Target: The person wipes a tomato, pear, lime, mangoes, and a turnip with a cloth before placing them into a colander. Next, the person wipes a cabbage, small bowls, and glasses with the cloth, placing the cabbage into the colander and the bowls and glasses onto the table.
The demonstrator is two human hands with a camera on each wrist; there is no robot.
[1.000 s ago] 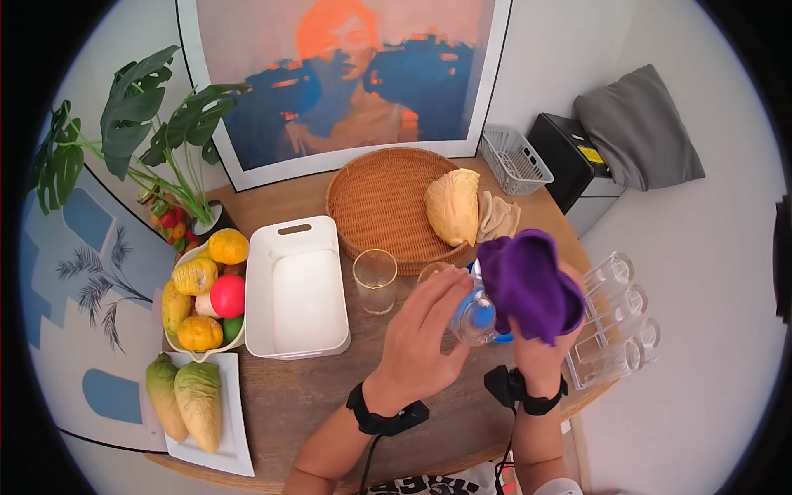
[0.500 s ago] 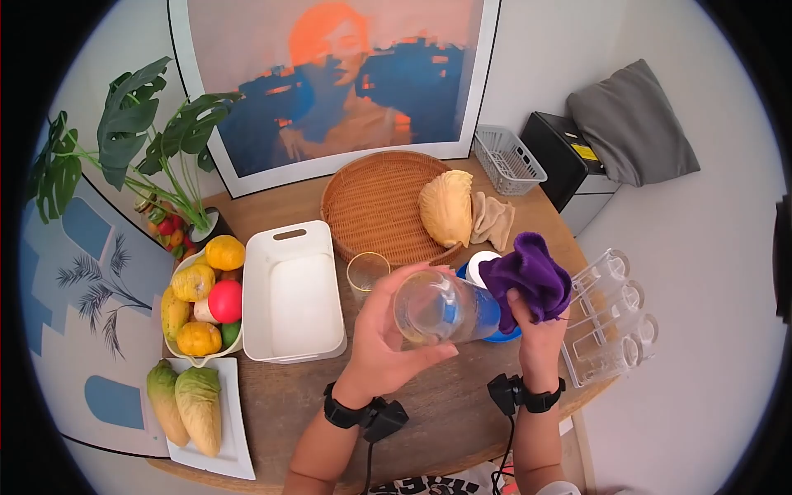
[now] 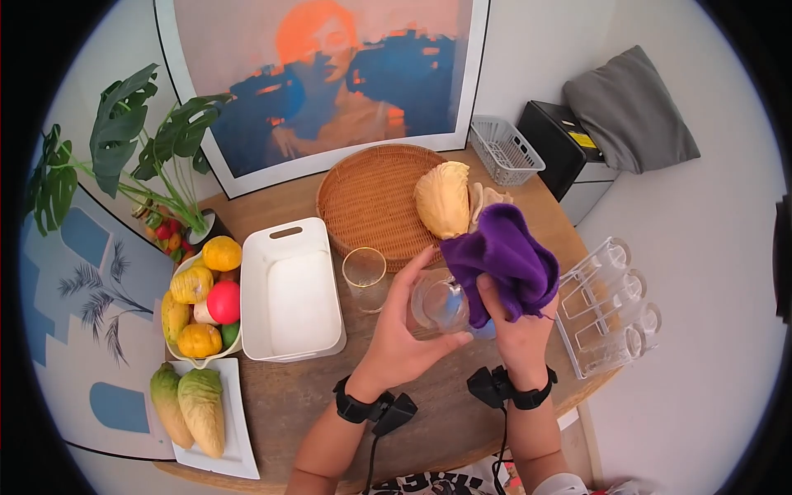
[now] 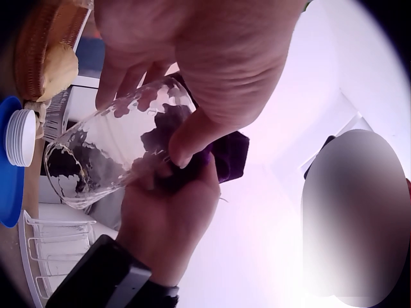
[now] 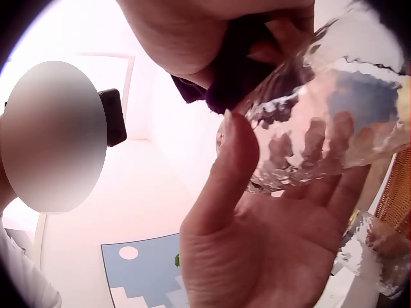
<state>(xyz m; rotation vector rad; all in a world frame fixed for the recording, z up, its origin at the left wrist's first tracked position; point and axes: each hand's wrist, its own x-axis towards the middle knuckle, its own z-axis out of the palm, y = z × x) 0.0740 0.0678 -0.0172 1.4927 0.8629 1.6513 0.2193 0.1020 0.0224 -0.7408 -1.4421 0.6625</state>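
Observation:
Between both hands a clear, rippled drinking glass (image 4: 106,151) is tilted above the table. My left hand (image 3: 396,340) holds its side, with the thumb (image 5: 234,157) on one side and the fingers on the other. A purple cloth (image 3: 510,262) is bunched in my right hand (image 3: 525,337), pressed against the end of the glass. In the left wrist view the cloth (image 4: 232,156) shows dark through the glass wall. Left of the hands stands another clear glass (image 3: 365,285) with a gold rim.
A white bin (image 3: 290,326), a fruit bowl (image 3: 177,346) and a plate (image 3: 241,429) with two green-topped vegetables stand left. Behind is a wicker tray (image 3: 363,194). To the right is a rack (image 3: 577,318) of glasses. A blue tray (image 4: 11,192) with a white ribbed object (image 4: 20,138) lies near the hands.
My left hand has turned the glass, its round end swinging toward the camera and then back. My right hand has brought the purple cloth left, over the end of the glass.

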